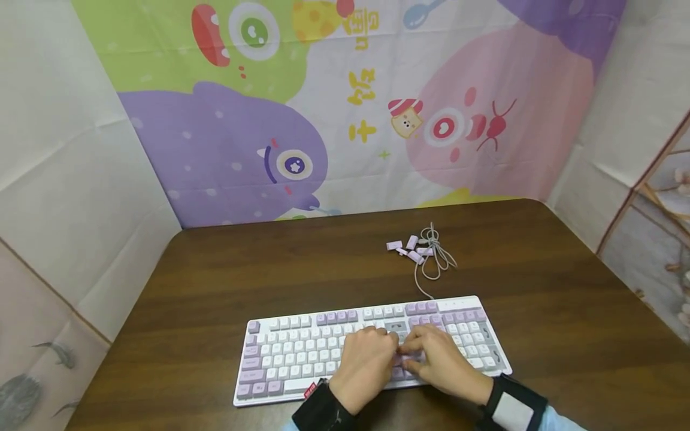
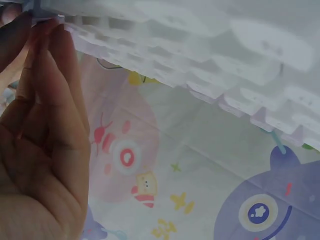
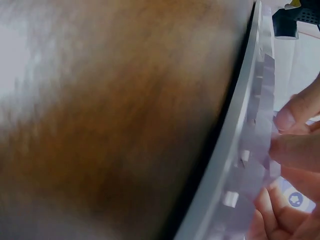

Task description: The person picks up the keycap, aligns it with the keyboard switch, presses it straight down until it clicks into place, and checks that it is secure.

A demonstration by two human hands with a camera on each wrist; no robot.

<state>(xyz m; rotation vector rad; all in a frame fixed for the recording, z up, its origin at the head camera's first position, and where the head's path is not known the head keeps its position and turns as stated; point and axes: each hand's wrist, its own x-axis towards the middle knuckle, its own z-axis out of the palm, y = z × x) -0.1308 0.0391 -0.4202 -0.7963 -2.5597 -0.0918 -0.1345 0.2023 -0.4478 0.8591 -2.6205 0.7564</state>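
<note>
A white and lilac keyboard lies on the brown table. My left hand is over its right-middle part, fingers curled down, fingertips hidden in the head view. In the left wrist view, the fingers of that hand meet at a lilac keycap. My right hand comes from the right, thumb and forefinger bent toward the left fingertips. Seen from the right wrist, its fingertips pinch at the edge of a lilac keycap. Grey patches show among the keys.
Several loose lilac keycaps lie behind the keyboard, beside its bundled pale cable. A cartoon-printed cloth hangs behind the table. Pale sheets stand at both sides.
</note>
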